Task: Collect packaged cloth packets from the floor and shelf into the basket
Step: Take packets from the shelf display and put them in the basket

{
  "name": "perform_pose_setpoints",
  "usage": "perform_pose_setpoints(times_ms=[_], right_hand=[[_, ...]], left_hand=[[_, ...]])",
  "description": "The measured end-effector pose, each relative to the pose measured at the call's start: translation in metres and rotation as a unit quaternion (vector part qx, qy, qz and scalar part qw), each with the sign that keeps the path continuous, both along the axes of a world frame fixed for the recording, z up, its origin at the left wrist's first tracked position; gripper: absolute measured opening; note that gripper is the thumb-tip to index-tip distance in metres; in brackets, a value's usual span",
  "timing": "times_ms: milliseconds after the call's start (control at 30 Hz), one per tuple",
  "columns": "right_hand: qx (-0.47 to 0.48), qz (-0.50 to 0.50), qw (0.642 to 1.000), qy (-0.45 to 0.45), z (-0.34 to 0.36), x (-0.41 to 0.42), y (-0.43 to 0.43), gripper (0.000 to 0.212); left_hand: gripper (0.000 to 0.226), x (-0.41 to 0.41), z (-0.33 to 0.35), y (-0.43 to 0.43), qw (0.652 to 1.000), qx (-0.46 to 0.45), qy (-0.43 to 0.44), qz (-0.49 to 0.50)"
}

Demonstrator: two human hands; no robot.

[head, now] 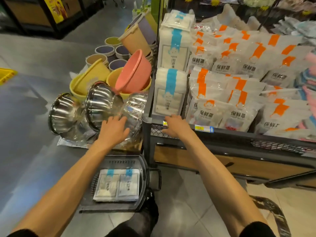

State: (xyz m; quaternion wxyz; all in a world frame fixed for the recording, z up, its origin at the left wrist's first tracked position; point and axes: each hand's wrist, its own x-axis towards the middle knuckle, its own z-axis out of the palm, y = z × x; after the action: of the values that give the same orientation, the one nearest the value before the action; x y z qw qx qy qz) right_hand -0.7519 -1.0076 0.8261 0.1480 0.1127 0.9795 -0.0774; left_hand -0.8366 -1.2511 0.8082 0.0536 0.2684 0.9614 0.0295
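While both arms stretch forward, left hand [114, 129] hovers over steel bowls [95, 106] on floor, fingers spread, holding nothing. Right hand [174, 125] at shelf [230, 133] front rail, fingers relaxed, tips at bottom edge of blue-striped packet stack [168, 93]; contact unclear, no grasp. Two cloth packets [116, 185] lie flat, side by side, in basket [145, 175] on floor beside shelf. Orange-striped bags [239, 93] right of stack.

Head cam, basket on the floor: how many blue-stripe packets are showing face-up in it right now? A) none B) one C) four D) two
D: the basket shows a left packet and a right packet, lying flat side by side.
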Motion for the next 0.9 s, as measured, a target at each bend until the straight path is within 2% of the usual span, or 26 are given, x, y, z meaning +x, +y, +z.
perform_pose_setpoints(times_ms=[200,467,667,900], right_hand=[[0.001,0.032,0.999,0.002,-0.006,0.013,-0.050,0.057],[-0.005,0.048,0.999,-0.019,-0.008,-0.002,-0.101,0.060],[0.000,0.038,0.999,-0.034,-0.024,-0.018,-0.156,0.060],[-0.036,-0.004,0.997,-0.063,-0.065,-0.039,-0.195,0.056]], left_hand=[[0.046,0.028,-0.002,-0.060,0.999,-0.023,-0.015,0.040],[0.042,0.023,-0.004,-0.117,0.998,-0.019,-0.005,0.058],[0.047,-0.002,-0.027,-0.168,0.998,-0.043,-0.023,0.040],[0.045,-0.035,-0.072,-0.203,0.995,-0.070,-0.072,0.010]])
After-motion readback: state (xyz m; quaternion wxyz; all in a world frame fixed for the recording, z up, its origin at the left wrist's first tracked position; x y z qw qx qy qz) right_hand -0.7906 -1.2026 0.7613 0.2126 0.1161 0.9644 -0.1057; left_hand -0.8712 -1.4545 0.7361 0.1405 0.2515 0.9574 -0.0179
